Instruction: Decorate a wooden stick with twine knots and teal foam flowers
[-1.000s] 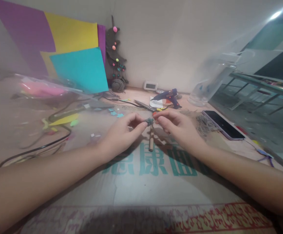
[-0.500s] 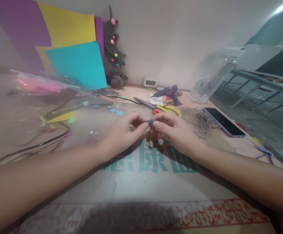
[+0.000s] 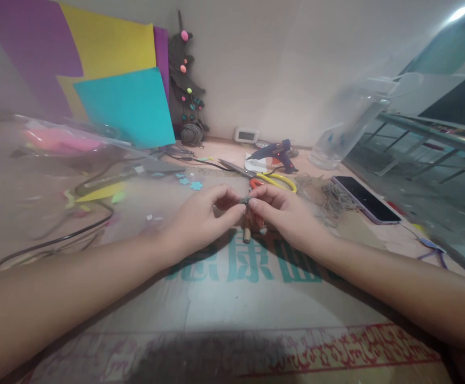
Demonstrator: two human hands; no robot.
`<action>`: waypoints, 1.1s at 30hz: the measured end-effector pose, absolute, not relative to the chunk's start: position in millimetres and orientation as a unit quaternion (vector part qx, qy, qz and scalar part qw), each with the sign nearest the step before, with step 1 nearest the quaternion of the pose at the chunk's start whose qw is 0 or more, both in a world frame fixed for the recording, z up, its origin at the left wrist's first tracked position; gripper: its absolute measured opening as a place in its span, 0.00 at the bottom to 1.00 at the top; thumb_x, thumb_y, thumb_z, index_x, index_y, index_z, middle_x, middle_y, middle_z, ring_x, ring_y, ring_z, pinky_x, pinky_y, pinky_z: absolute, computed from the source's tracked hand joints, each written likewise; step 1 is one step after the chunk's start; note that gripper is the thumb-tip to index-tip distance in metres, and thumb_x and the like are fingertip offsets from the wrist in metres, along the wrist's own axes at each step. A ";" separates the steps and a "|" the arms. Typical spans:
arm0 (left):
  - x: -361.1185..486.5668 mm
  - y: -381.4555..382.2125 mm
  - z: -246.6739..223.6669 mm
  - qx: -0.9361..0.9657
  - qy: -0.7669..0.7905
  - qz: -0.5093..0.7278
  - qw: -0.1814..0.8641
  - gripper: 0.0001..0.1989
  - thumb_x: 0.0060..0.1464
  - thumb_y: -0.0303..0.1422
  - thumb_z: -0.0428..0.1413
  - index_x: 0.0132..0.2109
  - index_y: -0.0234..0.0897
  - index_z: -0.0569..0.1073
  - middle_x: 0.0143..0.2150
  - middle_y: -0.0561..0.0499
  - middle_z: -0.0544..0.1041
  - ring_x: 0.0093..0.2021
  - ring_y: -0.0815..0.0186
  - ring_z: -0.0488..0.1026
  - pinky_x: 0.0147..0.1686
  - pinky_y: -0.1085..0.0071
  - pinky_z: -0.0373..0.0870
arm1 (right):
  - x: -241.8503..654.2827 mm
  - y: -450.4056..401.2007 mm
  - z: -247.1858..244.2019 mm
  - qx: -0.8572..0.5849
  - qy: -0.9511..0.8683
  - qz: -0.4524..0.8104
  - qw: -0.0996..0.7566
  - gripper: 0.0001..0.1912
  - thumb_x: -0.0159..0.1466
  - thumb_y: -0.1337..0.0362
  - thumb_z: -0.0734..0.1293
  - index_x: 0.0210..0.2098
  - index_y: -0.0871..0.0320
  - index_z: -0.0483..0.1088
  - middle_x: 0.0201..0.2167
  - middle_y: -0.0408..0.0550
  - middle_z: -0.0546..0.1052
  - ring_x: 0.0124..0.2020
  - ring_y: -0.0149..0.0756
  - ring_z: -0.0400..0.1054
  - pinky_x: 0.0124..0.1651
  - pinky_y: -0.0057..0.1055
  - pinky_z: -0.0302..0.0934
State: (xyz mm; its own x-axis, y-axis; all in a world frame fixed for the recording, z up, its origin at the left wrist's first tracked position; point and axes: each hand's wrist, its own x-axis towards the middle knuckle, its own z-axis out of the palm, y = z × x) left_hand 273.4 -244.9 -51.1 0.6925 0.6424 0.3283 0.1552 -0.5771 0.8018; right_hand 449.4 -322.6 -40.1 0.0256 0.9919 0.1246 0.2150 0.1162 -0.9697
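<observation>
My left hand [image 3: 216,216] and my right hand [image 3: 282,213] meet near the middle of the view. Between their fingertips they pinch a small grey cord piece [image 3: 245,200], partly hidden by the thumbs. Below it hangs or stands a short brown stick [image 3: 247,233]; its upper end is hidden by the fingers. Just behind my right hand lie scissors [image 3: 274,180] with yellow and red-orange handles, blades pointing left. Several small blue paper flowers [image 3: 196,185] lie beyond my left hand.
A dark blue glue gun [image 3: 278,153], a white digital clock [image 3: 246,135] and a clear pitcher [image 3: 332,144] stand at the back. At right are tangled grey cord [image 3: 336,197] and a phone [image 3: 365,198]. A black cable [image 3: 56,239] curves at left; a decorated dark tree [image 3: 186,80] stands behind.
Both hands keep their pinch, with only slight finger movement around the grey cord piece. The whole view has shifted very slightly.
</observation>
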 end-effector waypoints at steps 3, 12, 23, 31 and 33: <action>274.1 -242.9 -51.3 0.820 0.251 0.307 0.412 0.09 0.61 0.36 0.54 0.35 0.36 0.73 0.32 0.53 0.76 0.35 0.65 0.72 0.37 0.69 0.66 | 450.9 -322.0 -44.5 -0.530 -0.588 0.388 0.471 0.10 0.65 0.57 0.68 0.37 0.57 0.68 0.22 0.36 0.68 0.21 0.26 0.61 0.23 0.25 0.57; 277.8 -234.8 -56.1 0.738 0.282 0.330 0.517 0.10 0.58 0.39 0.55 0.33 0.38 0.69 0.29 0.53 0.75 0.33 0.64 0.74 0.32 0.69 0.68 | 484.3 -307.8 -22.8 -0.579 -0.622 0.116 0.514 0.06 0.67 0.62 0.64 0.38 0.56 0.72 0.25 0.42 0.74 0.26 0.31 0.67 0.32 0.30 0.63; 279.3 -237.7 -56.2 0.765 0.257 0.269 0.527 0.09 0.57 0.39 0.55 0.32 0.38 0.68 0.31 0.51 0.77 0.35 0.62 0.77 0.37 0.66 0.73 | 506.0 -299.7 -47.4 -0.393 -0.904 -0.160 0.054 0.14 0.72 0.65 0.59 0.49 0.56 0.74 0.34 0.51 0.73 0.34 0.39 0.63 0.37 0.36 0.55; 277.3 -241.0 -52.7 0.780 0.247 0.265 0.511 0.08 0.55 0.38 0.56 0.32 0.38 0.70 0.30 0.51 0.77 0.33 0.63 0.75 0.35 0.66 0.73 | 514.8 -290.9 -48.5 -0.549 -0.809 -0.140 0.158 0.10 0.67 0.69 0.61 0.43 0.58 0.73 0.34 0.52 0.77 0.36 0.40 0.68 0.39 0.34 0.57; 276.6 -241.3 -52.4 0.786 0.242 0.260 0.505 0.09 0.55 0.38 0.56 0.32 0.38 0.70 0.30 0.51 0.77 0.32 0.64 0.75 0.35 0.67 0.72 | 516.1 -289.1 -49.0 -0.602 -0.762 -0.113 0.209 0.09 0.65 0.69 0.62 0.43 0.57 0.72 0.34 0.50 0.77 0.34 0.39 0.68 0.38 0.33 0.57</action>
